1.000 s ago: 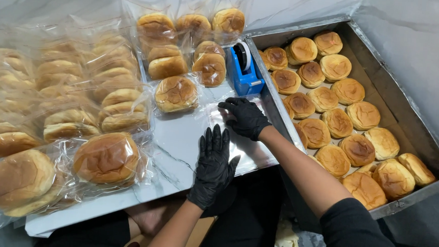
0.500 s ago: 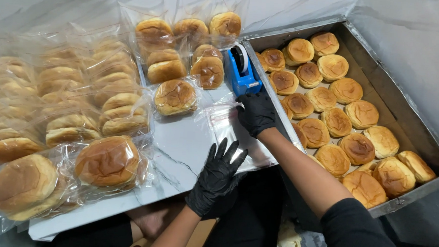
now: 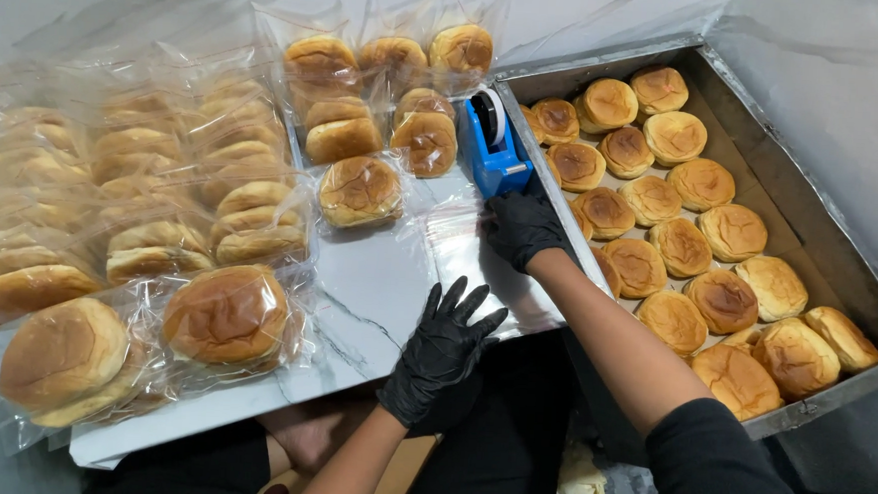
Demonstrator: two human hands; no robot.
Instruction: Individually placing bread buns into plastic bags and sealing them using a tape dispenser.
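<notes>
An empty clear bag (image 3: pixel 479 244) on the white board (image 3: pixel 376 294) is pinned by the curled right hand (image 3: pixel 522 226) at six o'clock of the blue tape dispenser (image 3: pixel 494 150), the left hand (image 3: pixel 441 347) hovering spread and empty, so bagging seems underway and a bun (image 3: pixel 638 268) from the tray (image 3: pixel 811 211) at three o'clock is judged needed.

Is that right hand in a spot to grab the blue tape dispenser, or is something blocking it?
Probably yes. The right hand sits just below the blue tape dispenser, almost touching its base, with only a flat clear plastic bag beneath and nothing between them.
</notes>
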